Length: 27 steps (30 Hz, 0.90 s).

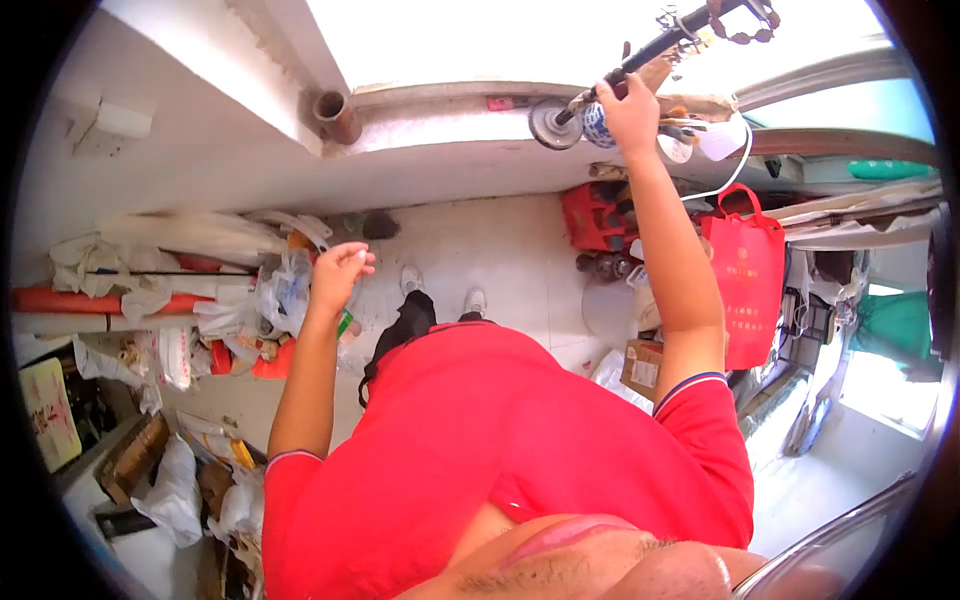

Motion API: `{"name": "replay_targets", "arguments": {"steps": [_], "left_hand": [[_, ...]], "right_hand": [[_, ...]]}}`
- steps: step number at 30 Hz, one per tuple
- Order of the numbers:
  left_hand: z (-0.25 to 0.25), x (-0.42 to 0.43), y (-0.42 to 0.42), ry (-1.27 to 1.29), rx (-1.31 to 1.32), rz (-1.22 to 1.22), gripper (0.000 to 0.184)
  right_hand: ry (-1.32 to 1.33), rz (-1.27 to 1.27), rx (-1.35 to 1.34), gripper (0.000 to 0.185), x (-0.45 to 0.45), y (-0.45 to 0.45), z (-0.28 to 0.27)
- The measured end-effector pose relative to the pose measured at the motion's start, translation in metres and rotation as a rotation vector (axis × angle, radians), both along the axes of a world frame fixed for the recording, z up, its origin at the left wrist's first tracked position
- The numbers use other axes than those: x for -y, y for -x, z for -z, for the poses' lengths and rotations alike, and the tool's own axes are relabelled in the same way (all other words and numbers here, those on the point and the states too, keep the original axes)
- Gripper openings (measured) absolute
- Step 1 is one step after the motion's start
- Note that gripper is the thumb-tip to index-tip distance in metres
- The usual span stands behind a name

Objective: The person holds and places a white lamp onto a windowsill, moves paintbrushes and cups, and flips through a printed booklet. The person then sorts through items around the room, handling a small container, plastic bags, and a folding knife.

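Note:
My right hand is raised to the windowsill, its fingers closed round a dark pole that leans up to the right. The pole has a round grey base at its lower end, and a string of brown beads hangs near its top. Beside the hand are a blue-and-white round pot and some brushes. On the left, my left hand hangs in the air with curled fingers pressed together; what they hold, if anything, is too small to tell.
A brown cylinder stands on the sill. Right of me hangs a red bag, near a cardboard box. Rolls, cloth and plastic bags are piled at the left. A white cable hangs off the sill.

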State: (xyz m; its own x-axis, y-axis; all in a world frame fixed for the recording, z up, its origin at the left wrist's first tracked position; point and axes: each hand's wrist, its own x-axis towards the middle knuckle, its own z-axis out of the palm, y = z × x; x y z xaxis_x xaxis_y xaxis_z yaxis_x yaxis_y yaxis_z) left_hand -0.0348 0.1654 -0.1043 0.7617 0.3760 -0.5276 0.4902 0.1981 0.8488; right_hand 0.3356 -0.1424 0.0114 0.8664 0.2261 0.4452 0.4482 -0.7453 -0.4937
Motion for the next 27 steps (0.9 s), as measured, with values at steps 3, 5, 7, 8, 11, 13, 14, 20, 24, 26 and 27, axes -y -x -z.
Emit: {"name": "replay_targets", "arguments": {"steps": [3, 5, 7, 8, 11, 13, 14, 20, 24, 26, 27], "left_hand": [[0.0, 0.001, -0.003, -0.024, -0.011, 0.052, 0.026], [0.0, 0.001, 0.0, -0.007, -0.044, 0.043, 0.026], [-0.002, 0.002, 0.004, 0.023, -0.037, 0.034, 0.026], [-0.003, 0.001, 0.005, 0.037, -0.033, 0.03, 0.026], [0.014, -0.002, 0.017, 0.006, -0.043, 0.044, 0.025], [0.03, -0.001, 0.03, 0.023, -0.027, 0.031, 0.025], [0.033, 0.002, 0.038, 0.017, -0.057, 0.043, 0.025], [0.077, 0.037, 0.08, -0.049, -0.143, 0.055, 0.025], [0.11, 0.079, 0.129, -0.037, -0.039, -0.123, 0.026], [0.12, 0.106, 0.156, -0.161, -0.143, -0.113, 0.026], [0.121, 0.123, 0.167, -0.235, -0.236, -0.072, 0.026]], "right_hand": [[0.038, 0.019, -0.071, 0.036, 0.005, 0.004, 0.012], [-0.056, 0.033, -0.156, 0.043, 0.007, 0.015, 0.021], [-0.151, 0.016, -0.248, 0.05, 0.013, 0.021, 0.038], [-0.168, 0.022, -0.296, 0.046, 0.014, 0.028, 0.043], [-0.169, -0.046, -0.409, 0.035, 0.019, 0.068, 0.065], [-0.148, -0.11, -0.52, 0.031, 0.026, 0.101, 0.104], [-0.124, -0.152, -0.628, 0.031, 0.028, 0.12, 0.123], [0.418, -0.457, -1.007, 0.032, 0.072, 0.227, 0.256], [0.407, -0.538, -1.298, 0.028, 0.095, 0.263, 0.285], [0.415, -0.524, -1.399, 0.027, 0.12, 0.269, 0.302], [0.392, -0.518, -1.426, 0.027, 0.138, 0.268, 0.323]]}}
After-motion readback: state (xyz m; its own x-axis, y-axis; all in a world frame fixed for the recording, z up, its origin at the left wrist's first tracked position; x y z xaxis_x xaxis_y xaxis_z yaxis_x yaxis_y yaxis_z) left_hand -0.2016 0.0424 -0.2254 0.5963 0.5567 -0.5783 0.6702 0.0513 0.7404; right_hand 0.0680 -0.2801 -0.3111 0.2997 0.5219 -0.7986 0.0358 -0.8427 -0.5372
